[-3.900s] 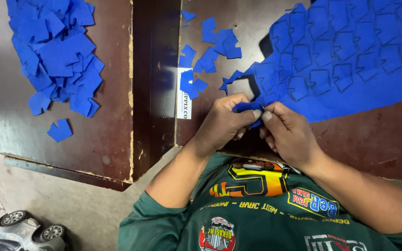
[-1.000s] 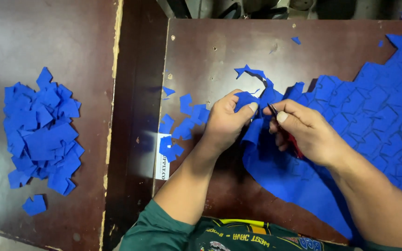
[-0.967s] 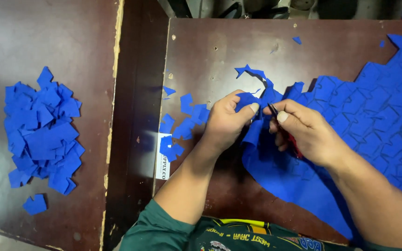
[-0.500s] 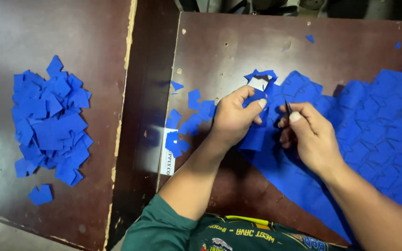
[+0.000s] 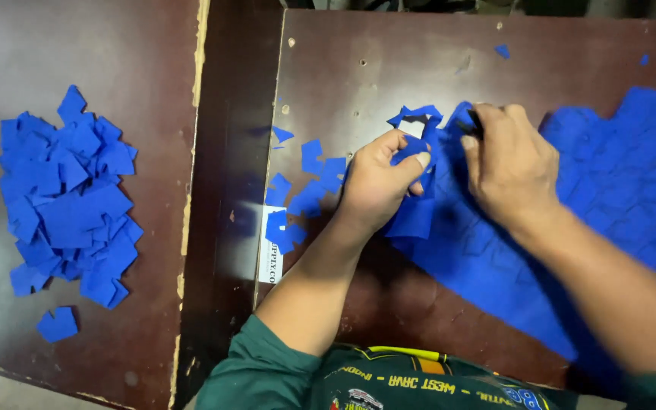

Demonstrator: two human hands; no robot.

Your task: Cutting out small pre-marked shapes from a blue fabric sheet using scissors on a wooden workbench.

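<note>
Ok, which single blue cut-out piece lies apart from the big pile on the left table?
On the dark brown left table lies a heap of blue cut-out pieces. Just below the heap, toward the table's near edge, sits one lone blue piece, alone with bare wood around it.

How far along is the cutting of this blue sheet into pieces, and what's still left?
Done: a heap of cut blue pieces lies on the left table, and a few loose pieces sit by the left hand. In hand: the left hand pinches the edge of the blue sheet while the right hand works beside it, holding a dark tool I can't make out. Left: most of the marked sheet is uncut.
</note>
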